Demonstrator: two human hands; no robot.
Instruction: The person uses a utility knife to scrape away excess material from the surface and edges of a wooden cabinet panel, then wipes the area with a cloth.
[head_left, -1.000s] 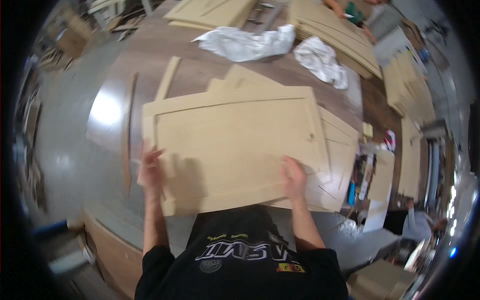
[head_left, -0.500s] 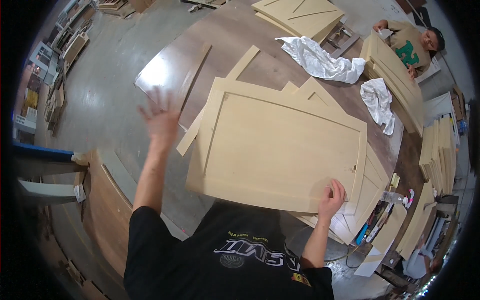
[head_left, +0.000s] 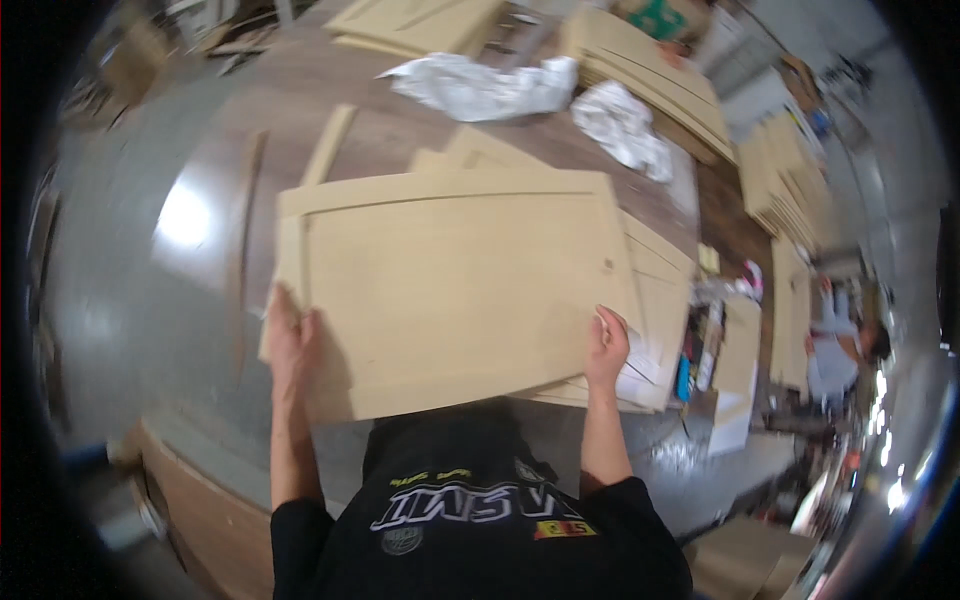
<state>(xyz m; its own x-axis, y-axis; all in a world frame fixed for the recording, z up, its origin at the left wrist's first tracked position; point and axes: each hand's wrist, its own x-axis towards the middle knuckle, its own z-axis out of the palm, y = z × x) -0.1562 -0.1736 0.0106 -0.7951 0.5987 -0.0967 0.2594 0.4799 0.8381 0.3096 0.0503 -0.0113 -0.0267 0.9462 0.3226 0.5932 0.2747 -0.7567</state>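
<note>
A cream cabinet door panel (head_left: 450, 290) with a recessed middle lies flat in front of me, over other pieces. My left hand (head_left: 292, 340) is closed around its left edge, thumb on top and the other fingers partly hidden. Over the panel's near right corner is my right hand (head_left: 607, 345), its fingers curled closed. Something small and pale shows at its fingertips, too blurred to name. A small dark mark (head_left: 608, 265) sits near the panel's right side.
More cream panels (head_left: 660, 260) lie beneath on the brown table (head_left: 290, 80). Crumpled white sheets (head_left: 480, 88) and stacked panels (head_left: 650, 75) lie beyond. Loose strips (head_left: 330, 145) are at left. Tools and a bottle (head_left: 715, 290) lie right. A co-worker (head_left: 660, 15) stands at the far side.
My left hand has come down from the air onto the panel's left edge. The panel has turned slightly counterclockwise in view. My head view has swung right.
</note>
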